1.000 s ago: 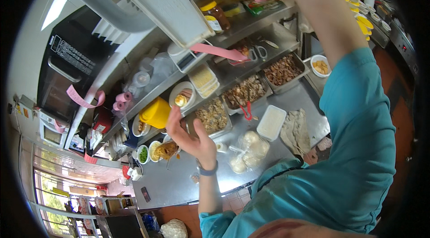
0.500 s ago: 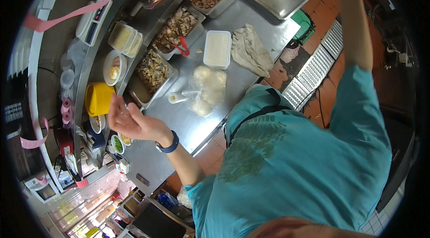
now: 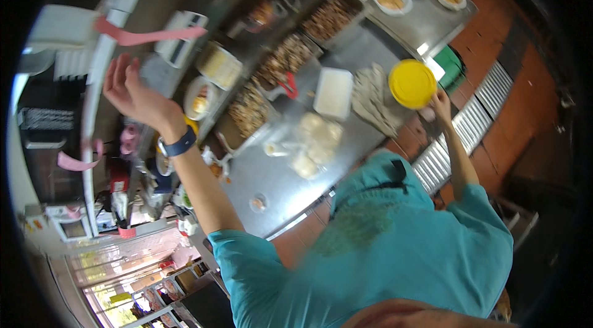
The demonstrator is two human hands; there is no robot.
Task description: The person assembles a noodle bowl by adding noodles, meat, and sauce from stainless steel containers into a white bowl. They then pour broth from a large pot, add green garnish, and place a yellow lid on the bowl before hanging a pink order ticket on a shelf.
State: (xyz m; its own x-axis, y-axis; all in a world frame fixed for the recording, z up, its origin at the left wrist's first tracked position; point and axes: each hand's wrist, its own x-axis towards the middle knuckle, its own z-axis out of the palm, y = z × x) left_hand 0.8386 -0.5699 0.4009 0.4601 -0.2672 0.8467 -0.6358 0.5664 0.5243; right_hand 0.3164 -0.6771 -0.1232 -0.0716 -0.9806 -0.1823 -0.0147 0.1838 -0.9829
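Observation:
My left hand [image 3: 137, 94] is raised over the shelf on the left, fingers stretched out and nothing in them. It is nearest to the pink strap [image 3: 148, 33] and a pile of clear plastic [image 3: 157, 73]. My right hand [image 3: 440, 107] grips the rim of a round yellow bowl [image 3: 412, 83] beyond the counter's right edge. Motion blurs the bowl's inside. Between the hands, on the steel counter, lie a plastic bag of pale dough balls [image 3: 316, 139], a white rectangular tub [image 3: 333, 93] and a crumpled cloth [image 3: 372, 98].
Metal pans of chopped food [image 3: 250, 109] line the counter's back, with red-handled tongs [image 3: 289, 86] at one. White bowls of yellowish pieces [image 3: 391, 0] stand on a steel tray [image 3: 426, 34] at the far right. A green bin [image 3: 454, 68] stands below. A small clear round cup [image 3: 258, 203] sits on the counter.
My left hand has moved up and left from above the counter to the shelf. My right hand, out of sight before, now shows with the yellow bowl. The whole view has shifted.

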